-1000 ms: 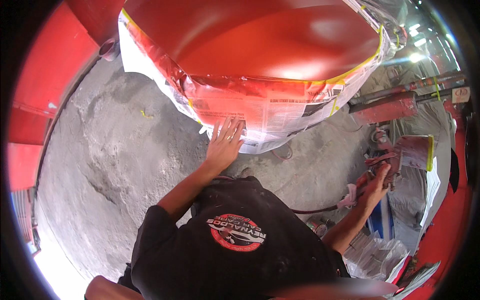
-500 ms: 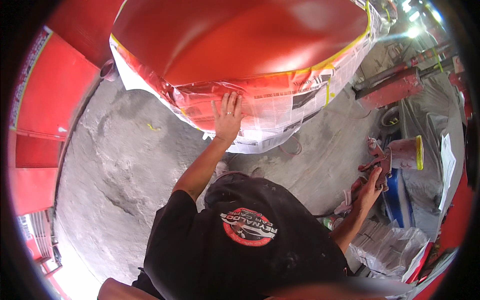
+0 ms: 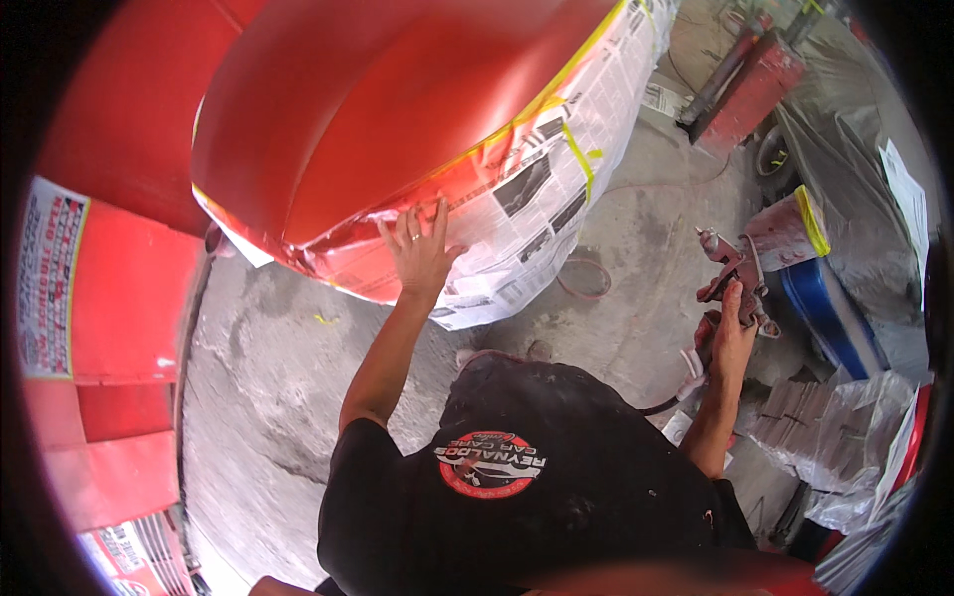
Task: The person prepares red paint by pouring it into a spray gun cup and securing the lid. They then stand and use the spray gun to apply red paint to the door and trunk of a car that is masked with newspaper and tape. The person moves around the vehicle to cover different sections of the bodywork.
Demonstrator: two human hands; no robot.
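My left hand (image 3: 422, 256) lies with fingers spread on newspaper masking (image 3: 527, 204) along the edge of a glossy red car panel (image 3: 388, 109). Yellow tape (image 3: 532, 117) borders the paper, and reddish overspray tints part of it. On the right, my right hand (image 3: 733, 333) is wrapped round the handle of a paint-stained spray gun (image 3: 735, 270), held away from the panel. A hose (image 3: 688, 382) runs below the gun's handle. Just beyond the gun is a pinkish container (image 3: 780, 238) with a yellow rim; whether it is joined to the gun I cannot tell.
Red panels (image 3: 129, 288) stand along the left. A red floor jack (image 3: 750, 94) is at the upper right. Grey plastic sheeting (image 3: 845, 129), a blue object (image 3: 833, 313) and a plastic-wrapped stack (image 3: 810, 422) line the right side. A thin hose (image 3: 584, 279) curls on the concrete floor.
The view has turned, shifting the panel leftward and bringing more red panels into sight. My left hand stays on the masked edge; my right hand keeps hold of the spray gun, which appears higher.
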